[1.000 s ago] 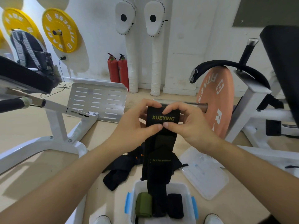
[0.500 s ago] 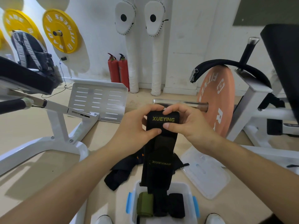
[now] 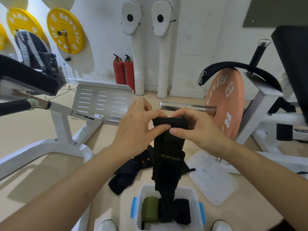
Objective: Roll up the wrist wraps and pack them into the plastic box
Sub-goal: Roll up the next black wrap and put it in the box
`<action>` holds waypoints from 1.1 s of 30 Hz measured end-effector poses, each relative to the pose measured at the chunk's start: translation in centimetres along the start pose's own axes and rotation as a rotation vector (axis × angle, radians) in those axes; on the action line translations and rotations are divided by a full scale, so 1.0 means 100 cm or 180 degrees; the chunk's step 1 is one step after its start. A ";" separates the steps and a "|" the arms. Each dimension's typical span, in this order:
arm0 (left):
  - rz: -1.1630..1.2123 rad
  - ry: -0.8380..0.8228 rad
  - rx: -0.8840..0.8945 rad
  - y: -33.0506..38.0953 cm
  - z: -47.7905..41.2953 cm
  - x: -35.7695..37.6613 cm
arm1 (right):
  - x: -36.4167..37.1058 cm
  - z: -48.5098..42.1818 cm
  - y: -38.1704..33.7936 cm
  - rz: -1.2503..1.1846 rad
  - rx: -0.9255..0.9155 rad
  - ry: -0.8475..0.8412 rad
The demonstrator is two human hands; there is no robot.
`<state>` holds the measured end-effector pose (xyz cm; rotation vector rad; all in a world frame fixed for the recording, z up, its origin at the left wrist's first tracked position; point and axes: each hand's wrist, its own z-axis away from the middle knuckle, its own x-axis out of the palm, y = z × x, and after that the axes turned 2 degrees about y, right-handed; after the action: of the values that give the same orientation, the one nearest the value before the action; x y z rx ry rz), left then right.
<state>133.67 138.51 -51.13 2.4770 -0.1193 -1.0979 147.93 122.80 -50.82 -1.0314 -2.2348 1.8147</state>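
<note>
Two hands are on one black wrist wrap (image 3: 168,147), which I hold up in front of me above the plastic box (image 3: 196,197). My left hand (image 3: 133,129) and my right hand (image 3: 198,130) both pinch its top end, thumbs in front and fingers behind, and the thumb tips almost meet at the middle. The top end is already turned over into a short, tight fold. The rest of the strap hangs straight down, with the yellow XUEYING print facing me, and its lower end falls into the box between the rolls there.

Inside the box I see a green roll (image 3: 150,209) on the left and a black roll (image 3: 182,210) on the right, lying side by side. On the floor behind the box lies a loose pile of black wraps (image 3: 131,170), not rolled. The clear lid (image 3: 215,179) rests on the floor to the right of the box, apart from it.

I judge that the step is the beginning of the rolling of this wrap, so the task is perhaps at the middle. The next move calls for turning the fold down again and again, with even tension on both edges, so that the roll stays straight. The hanging tail must come out of the box as it shortens, without dragging the packed rolls.
</note>
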 end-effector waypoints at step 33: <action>0.1675 0.0139 -0.0697 0.010 0.003 -0.003 | -0.010 -0.002 -0.005 -0.0622 0.0027 0.0383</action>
<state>133.33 137.61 -50.70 2.0966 -0.5695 -0.7816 148.58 122.40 -49.98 -0.8615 -2.1705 1.6361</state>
